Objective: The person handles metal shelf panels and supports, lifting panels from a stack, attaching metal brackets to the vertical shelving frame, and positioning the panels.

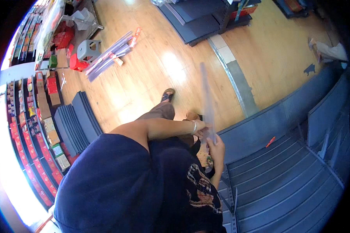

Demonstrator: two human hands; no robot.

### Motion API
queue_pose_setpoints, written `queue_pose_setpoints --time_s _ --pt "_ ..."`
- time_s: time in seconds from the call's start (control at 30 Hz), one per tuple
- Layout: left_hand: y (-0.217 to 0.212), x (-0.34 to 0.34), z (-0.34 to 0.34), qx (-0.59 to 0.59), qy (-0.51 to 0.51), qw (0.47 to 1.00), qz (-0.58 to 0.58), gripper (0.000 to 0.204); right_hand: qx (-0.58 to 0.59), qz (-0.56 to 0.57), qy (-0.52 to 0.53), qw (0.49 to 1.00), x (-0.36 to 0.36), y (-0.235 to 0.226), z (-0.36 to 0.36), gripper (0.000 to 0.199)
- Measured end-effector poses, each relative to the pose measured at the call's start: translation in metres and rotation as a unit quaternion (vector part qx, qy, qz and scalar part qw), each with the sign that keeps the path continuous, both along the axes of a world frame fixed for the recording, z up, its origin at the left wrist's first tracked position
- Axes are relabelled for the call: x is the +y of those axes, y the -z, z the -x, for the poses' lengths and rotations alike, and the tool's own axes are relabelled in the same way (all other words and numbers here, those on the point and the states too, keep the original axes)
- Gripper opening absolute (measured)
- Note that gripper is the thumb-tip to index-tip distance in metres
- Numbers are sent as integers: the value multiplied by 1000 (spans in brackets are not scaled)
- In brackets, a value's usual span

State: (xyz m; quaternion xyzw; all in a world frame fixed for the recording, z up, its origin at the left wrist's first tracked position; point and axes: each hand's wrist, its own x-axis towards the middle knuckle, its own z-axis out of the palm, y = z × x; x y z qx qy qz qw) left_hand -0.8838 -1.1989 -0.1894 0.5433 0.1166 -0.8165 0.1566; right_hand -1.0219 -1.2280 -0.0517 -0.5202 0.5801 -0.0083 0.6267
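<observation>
Navy shirt (112,178); left hand (200,128) reaches rightward, right hand (217,149) grips strip (207,93).

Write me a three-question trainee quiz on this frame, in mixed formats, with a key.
1. Multiple choice. The right hand holds:
a) a cardboard box
b) a long translucent strip
c) a broom

2. True or false. In the picture, the grey stool is left of the bundle of long strips on the floor.

3. Fill in. The small object seen against the dark shelving at the right is coloured ____.

Key: 1. b; 2. true; 3. orange-red
</observation>
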Motion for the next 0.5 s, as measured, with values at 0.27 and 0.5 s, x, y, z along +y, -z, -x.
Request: queue_pose_setpoints --time_s 0.27,0.5 --pt "-39 32 -186 -70 -399 914 13 11 -65 -39 172 982 -22 6 -62 42" --pt "-48 114 -360 -166 -550 818 40 5 62 60 -102 991 67 171 10 23"
